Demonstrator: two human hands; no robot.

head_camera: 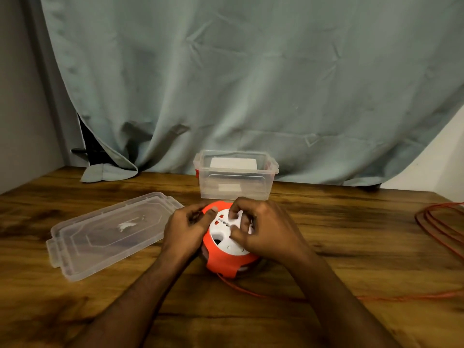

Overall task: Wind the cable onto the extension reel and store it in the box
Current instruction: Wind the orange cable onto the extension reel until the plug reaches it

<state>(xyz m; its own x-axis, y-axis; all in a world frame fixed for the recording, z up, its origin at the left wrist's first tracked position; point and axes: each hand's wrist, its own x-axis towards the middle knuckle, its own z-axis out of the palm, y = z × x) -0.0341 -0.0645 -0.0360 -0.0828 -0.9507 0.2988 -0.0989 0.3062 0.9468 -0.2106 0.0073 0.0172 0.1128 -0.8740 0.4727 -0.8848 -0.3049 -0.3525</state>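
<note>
hands (187, 231) (266, 228) grasp reel (229, 254) | white face upward; cable (326, 296) trails right

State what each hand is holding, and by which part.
Left hand grips the orange rim of the reel; right hand pinches the winding handle on its white face.

This looks like a room in a home, probably a makeshift corner rather than a workshop: a wood-grain table (351, 237) stands against plain pale walls (22, 96), and a creased grey-green curtain (251, 71) hangs behind it as a backdrop, with a clear plastic household storage box (234, 187) on the tabletop
</note>
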